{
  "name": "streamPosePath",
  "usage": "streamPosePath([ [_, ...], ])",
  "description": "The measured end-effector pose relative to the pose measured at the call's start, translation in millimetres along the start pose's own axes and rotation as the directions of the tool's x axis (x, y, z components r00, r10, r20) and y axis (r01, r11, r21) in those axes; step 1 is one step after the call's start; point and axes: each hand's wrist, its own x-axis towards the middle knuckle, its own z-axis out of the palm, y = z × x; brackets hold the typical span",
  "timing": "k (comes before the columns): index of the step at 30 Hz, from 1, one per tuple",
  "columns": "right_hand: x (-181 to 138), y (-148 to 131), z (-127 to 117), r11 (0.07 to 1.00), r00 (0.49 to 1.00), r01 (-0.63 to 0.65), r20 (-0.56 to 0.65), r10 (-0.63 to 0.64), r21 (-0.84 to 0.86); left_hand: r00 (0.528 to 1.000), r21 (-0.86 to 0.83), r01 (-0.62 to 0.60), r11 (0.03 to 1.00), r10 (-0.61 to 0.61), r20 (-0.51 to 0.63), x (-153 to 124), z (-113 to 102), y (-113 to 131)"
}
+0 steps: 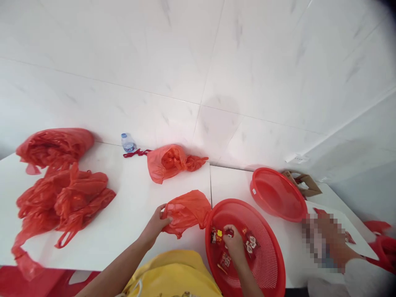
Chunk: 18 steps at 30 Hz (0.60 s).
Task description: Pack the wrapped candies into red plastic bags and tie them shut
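My left hand (pixel 158 225) pinches the near left edge of a thin red plastic bag (pixel 188 210), which spreads above the table with its far end against the basket rim. Inside the red perforated basket (pixel 272 247), my right hand (pixel 234 244) has its fingers closed on a small red packet (pixel 229 232). Around that hand lie several small printed packets: a red and white pair (pixel 251 241), a yellow and red one (pixel 219 235), and another (pixel 225 260) close to the near side. My right palm is turned away, so part of its grip is hidden.
Filled red bags (pixel 68 198) are heaped at the left, with a folded red bundle (pixel 58 144) behind. A water bottle (pixel 127 143) and another red bag (pixel 168 163) are near the wall. A red basin (pixel 278 194), a cardboard box (pixel 305 183) and a blurred person (pixel 355 268) are at the right.
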Motion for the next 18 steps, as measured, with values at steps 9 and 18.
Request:
streamPosePath([
  [9,-4.2,-73.5,82.6,0.639,0.752,-0.582,0.632,0.188,0.503,0.995,0.024,-0.025,0.999,0.022,0.096,-12.2,11.5,6.0],
  [18,21.8,-75.0,126.9,0.618,0.887,-0.441,0.424,0.186,0.651,0.993,0.066,-0.016,0.998,0.008,0.119,-14.5,9.9,8.1],
])
